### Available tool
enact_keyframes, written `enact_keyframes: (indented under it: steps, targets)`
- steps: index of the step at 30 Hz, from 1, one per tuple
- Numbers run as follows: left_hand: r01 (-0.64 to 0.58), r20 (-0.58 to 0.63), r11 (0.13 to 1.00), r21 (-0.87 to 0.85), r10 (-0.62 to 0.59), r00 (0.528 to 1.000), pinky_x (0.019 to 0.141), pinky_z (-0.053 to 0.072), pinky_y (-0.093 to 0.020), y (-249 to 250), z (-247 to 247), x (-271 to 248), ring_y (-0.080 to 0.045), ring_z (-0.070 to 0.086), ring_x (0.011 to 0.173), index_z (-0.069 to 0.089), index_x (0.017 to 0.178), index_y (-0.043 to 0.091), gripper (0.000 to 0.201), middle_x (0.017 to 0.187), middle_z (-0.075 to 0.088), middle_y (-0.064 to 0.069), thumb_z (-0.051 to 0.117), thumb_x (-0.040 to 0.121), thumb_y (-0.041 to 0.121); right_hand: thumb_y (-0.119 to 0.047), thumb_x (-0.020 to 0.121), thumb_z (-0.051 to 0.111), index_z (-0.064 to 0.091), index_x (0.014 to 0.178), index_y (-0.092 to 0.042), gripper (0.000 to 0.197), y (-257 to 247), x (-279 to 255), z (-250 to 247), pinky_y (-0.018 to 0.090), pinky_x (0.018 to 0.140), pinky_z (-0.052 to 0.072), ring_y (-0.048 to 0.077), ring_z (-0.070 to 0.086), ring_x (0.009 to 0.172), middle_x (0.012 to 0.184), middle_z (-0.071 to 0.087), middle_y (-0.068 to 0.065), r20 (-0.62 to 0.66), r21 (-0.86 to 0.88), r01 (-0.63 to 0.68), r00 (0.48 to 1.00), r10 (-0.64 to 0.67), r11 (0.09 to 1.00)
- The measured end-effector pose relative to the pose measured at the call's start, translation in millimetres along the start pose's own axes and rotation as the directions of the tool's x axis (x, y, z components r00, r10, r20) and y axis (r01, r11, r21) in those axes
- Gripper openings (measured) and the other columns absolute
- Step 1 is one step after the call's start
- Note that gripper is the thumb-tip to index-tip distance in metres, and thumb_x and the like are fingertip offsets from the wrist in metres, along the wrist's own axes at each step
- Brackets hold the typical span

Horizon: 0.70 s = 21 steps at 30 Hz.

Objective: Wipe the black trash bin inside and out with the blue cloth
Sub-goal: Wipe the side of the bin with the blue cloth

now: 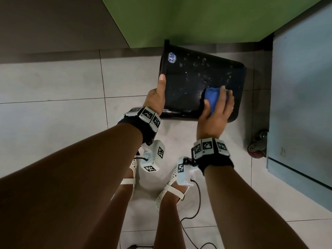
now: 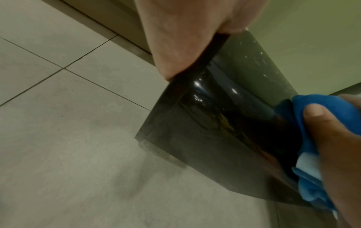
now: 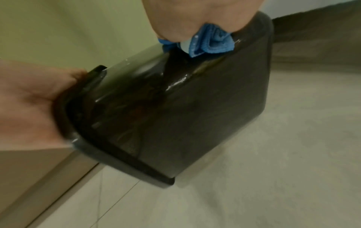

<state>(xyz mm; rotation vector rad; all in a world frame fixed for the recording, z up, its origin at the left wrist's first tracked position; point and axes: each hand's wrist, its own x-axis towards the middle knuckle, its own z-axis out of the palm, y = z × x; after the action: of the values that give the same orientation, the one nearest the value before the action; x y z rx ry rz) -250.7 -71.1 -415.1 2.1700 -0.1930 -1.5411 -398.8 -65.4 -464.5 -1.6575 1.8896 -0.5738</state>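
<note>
From the head view, the black trash bin point(image 1: 194, 83) is held tipped above the tiled floor point(image 1: 53, 83), near a green wall point(image 1: 197, 18). The left hand point(image 1: 157, 97) grips its left rim, thumb along the side. The right hand point(image 1: 215, 112) presses the bunched blue cloth point(image 1: 212, 98) on the bin's side.

Left wrist view: thumb and fingers pinch the rim; the cloth sits at the right.

Right wrist view: fingers curl round the cloth against the bin's wall.
</note>
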Motion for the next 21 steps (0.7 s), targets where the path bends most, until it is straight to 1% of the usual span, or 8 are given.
enact_keyframes:
  steps: [3,5,7,9,12,14,18,21]
  targets:
    - [-0.007,0.014,1.000,0.003,0.006,1.000,0.092,0.049,-0.052,2,0,-1,-0.030,0.057,0.086,0.044,0.064,0.019,0.062,0.085,0.056,-0.012,0.015,0.088,0.067,-0.038,0.094,0.036,0.028,0.139,-0.021,0.049,-14,-23,12,0.061,0.108,0.027,0.035,0.017,0.138,0.149,0.024,0.019,0.115,0.031,0.083,0.990,-0.086,0.996]
    - [-0.014,0.026,1.000,0.006,0.014,1.000,0.088,0.052,-0.047,1,-1,0,-0.032,0.062,0.088,0.050,0.067,0.017,0.062,0.086,0.061,-0.013,0.017,0.089,0.065,-0.039,0.094,0.032,0.026,0.136,-0.022,0.046,-26,-38,24,0.060,0.110,0.019,0.035,0.014,0.138,0.148,0.023,0.018,0.216,0.036,0.231,0.948,-0.233,0.972]
    - [-0.026,0.039,0.999,-0.020,0.027,0.999,0.080,0.052,-0.039,1,-2,1,-0.028,0.063,0.079,0.054,0.070,0.018,0.061,0.079,0.063,-0.008,0.018,0.091,0.063,-0.035,0.093,0.039,0.029,0.134,-0.018,0.046,-34,-40,34,0.058,0.109,0.023,0.033,0.015,0.136,0.146,0.026,0.017,0.253,0.037,0.353,0.902,-0.350,0.935]
    - [-0.039,0.057,0.999,-0.026,0.040,0.998,0.081,0.051,-0.037,1,-3,1,-0.025,0.062,0.079,0.056,0.072,0.019,0.061,0.081,0.064,-0.008,0.019,0.091,0.062,-0.043,0.094,0.033,0.034,0.134,-0.015,0.049,-40,-33,35,0.055,0.110,0.024,0.032,0.018,0.135,0.144,0.033,0.021,0.260,0.042,0.378,0.890,-0.375,0.925]
    - [-0.022,0.037,1.000,-0.016,0.023,0.999,0.091,0.050,-0.042,-1,-3,-1,-0.031,0.062,0.095,0.060,0.091,0.014,0.065,0.103,0.065,-0.014,0.019,0.090,0.065,-0.051,0.092,0.016,0.040,0.136,-0.011,0.063,-45,-15,25,0.048,0.113,0.017,0.035,0.022,0.137,0.146,0.031,0.020,0.305,0.069,0.299,0.902,-0.305,0.952]
    - [-0.002,0.018,1.000,0.005,0.002,1.000,0.096,0.047,-0.048,-3,-3,-2,-0.031,0.059,0.100,0.057,0.096,0.015,0.065,0.106,0.063,-0.013,0.019,0.089,0.067,-0.039,0.096,0.032,0.040,0.136,-0.011,0.049,-50,2,21,0.053,0.113,0.019,0.037,0.022,0.137,0.148,0.027,0.020,0.268,0.047,0.260,0.927,-0.263,0.964]
    - [0.007,0.005,1.000,0.010,-0.007,1.000,0.094,0.048,-0.050,2,-3,-3,-0.028,0.056,0.088,0.052,0.073,0.016,0.061,0.078,0.056,-0.003,0.019,0.089,0.066,-0.012,0.090,0.053,0.038,0.137,-0.009,0.050,-57,22,28,0.052,0.111,0.019,0.041,0.020,0.137,0.148,0.024,0.025,0.168,-0.071,0.254,0.956,-0.239,0.965]
    - [0.004,-0.002,1.000,0.001,-0.004,1.000,0.096,0.047,-0.048,0,-2,-2,-0.029,0.056,0.092,0.058,0.095,0.011,0.065,0.092,0.057,-0.008,0.019,0.091,0.063,-0.007,0.082,0.064,0.035,0.138,-0.016,0.064,-51,2,30,0.058,0.101,0.035,0.044,0.030,0.129,0.143,0.030,0.025,0.207,-0.157,0.287,0.945,-0.252,0.945]
